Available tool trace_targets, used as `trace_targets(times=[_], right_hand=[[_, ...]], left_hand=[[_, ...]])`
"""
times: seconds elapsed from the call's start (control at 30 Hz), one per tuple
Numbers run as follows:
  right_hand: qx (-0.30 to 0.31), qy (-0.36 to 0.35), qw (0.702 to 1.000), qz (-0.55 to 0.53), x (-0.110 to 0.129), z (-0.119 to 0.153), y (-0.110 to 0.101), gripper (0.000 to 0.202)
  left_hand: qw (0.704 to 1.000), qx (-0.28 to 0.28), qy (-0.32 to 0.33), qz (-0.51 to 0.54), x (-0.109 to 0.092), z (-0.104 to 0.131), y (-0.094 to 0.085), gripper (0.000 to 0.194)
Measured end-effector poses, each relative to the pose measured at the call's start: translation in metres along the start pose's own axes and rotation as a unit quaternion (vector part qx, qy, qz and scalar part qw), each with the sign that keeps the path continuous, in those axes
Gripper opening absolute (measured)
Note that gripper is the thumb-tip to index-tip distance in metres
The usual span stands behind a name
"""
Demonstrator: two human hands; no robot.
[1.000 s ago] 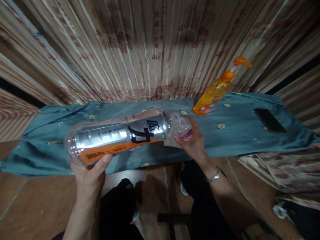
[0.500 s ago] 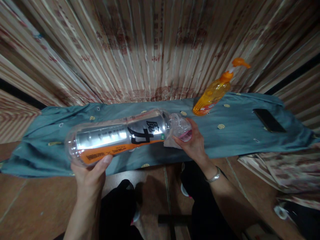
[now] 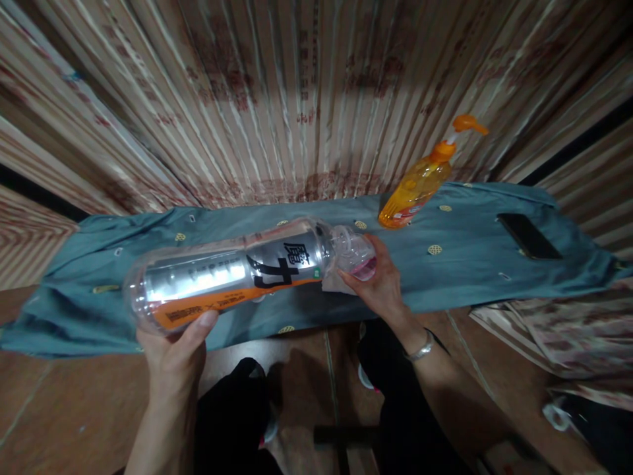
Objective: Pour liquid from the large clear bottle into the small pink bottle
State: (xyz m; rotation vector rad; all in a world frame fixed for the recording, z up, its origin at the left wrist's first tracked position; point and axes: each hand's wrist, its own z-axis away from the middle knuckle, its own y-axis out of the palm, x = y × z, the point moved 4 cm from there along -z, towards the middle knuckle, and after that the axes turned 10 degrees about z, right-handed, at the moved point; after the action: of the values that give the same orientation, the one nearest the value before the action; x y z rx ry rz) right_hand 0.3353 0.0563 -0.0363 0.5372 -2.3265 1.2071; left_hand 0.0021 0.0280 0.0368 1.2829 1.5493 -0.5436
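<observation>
A large clear plastic bottle (image 3: 222, 274) with a silver and orange label lies nearly level above the cloth-covered table. My left hand (image 3: 173, 343) is wrapped round its base end, thumb on the orange part of the label. At the bottle's neck, my right hand (image 3: 380, 280) grips a small clear plastic cup (image 3: 359, 254) with a pinkish tint inside. The cup meets the bottle's mouth; whether they are joined cannot be made out. A whitish piece (image 3: 333, 280), like tissue, shows under the neck beside my right fingers.
On the teal patterned cloth (image 3: 465, 264) stands a yellow pump bottle (image 3: 415, 191) with an orange top. A dark phone (image 3: 529, 235) lies farther right. Striped curtains (image 3: 277, 99) hang behind the table.
The large bottle's base end has shifted slightly left, with my left hand. My right hand and the cup have moved a little left too. Both grips look the same.
</observation>
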Motion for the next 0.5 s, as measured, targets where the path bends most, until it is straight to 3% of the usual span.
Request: trace_targets(times=[0.27,0.5], right_hand=[[-0.003,0.003,1.000,-0.003,0.0006,0.0006,-0.0002,0.081],[0.004,0.006,1.000,-0.005,0.0010,0.0001,-0.0006,0.082]], left_hand=[[0.999,-0.033,-0.014,-0.015,-0.0048,-0.0016,0.0060,0.050],[0.999,-0.027,-0.011,-0.016,-0.0049,-0.0015,0.0039,0.050]])
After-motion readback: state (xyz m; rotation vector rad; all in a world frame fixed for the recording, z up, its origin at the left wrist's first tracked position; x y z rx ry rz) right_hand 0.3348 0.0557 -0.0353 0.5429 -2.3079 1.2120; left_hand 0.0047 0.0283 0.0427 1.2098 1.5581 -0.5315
